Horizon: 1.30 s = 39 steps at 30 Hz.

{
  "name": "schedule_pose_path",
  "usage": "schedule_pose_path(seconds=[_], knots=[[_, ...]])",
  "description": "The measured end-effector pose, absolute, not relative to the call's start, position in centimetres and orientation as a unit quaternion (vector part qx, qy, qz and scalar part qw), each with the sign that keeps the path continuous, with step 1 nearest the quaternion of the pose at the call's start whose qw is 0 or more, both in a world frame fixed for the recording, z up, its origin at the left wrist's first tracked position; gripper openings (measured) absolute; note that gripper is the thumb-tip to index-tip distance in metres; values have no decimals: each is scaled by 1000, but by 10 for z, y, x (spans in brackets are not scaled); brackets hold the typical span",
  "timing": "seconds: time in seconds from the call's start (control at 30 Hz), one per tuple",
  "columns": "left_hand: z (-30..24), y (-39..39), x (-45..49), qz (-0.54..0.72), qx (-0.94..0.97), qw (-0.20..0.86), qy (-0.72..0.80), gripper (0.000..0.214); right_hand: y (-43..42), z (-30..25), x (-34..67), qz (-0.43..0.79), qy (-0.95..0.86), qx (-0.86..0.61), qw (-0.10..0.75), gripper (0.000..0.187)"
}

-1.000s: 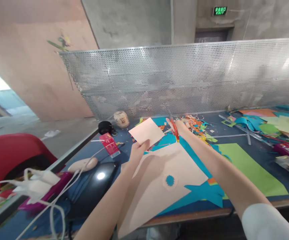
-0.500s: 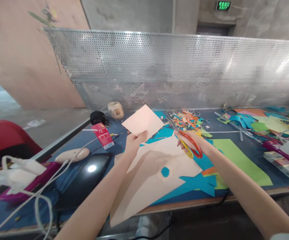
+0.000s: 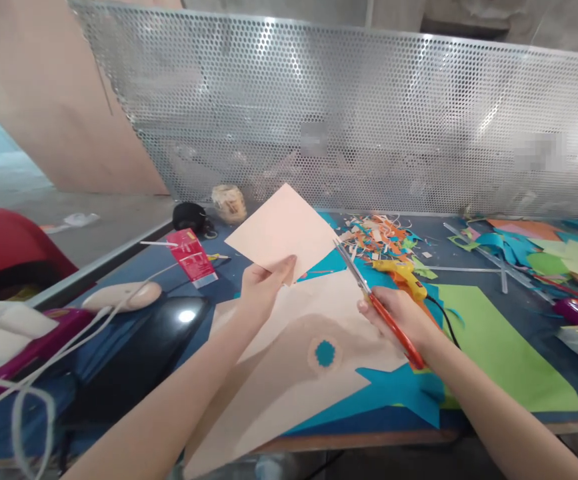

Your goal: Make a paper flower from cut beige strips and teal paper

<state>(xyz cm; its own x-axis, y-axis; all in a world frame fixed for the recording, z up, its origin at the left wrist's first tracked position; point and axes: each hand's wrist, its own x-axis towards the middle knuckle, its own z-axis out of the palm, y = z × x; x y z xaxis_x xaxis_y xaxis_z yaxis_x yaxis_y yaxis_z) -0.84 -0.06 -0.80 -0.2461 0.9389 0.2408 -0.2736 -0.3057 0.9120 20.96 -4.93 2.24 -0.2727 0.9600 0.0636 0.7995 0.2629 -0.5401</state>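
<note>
At the centre of the frame, we see the left hand (image 3: 266, 287) closed in a pinch on the lower corner of a pale peach paper square (image 3: 283, 230), thumb flat on the near face, fingers bent behind it. The square is turned like a diamond: one corner points to the top of the frame, the others to left and right, and it looks a little wider than tall.

Right of centre, the right hand (image 3: 401, 317) is curled around the red handles of a pair of scissors (image 3: 377, 305); we cannot tell how its hidden fingers sit in the loops. The scissors' long axis slants from lower right to upper left, with the blade tips at the square's right corner. Whether metal and paper touch, we cannot tell.

Below both hands, in the lower middle, we find a large pale sheet (image 3: 273, 407) with a scalloped blue spot, lying over blue paper (image 3: 403, 390). Just beyond the right hand is a yellow glue gun (image 3: 403, 275); at the lower right lies a green sheet (image 3: 513, 363).
</note>
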Motion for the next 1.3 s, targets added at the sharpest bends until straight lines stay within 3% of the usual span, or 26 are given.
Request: schedule_pose_path(seconds=[0.2,1.3], knots=[[1,-10,-8,698,462,399,375,40,-56,27,210,217,-782,-559,169,36],[4,-28,-3,648,569,319,393,37,-62,27,207,231,-756,-585,185,42]])
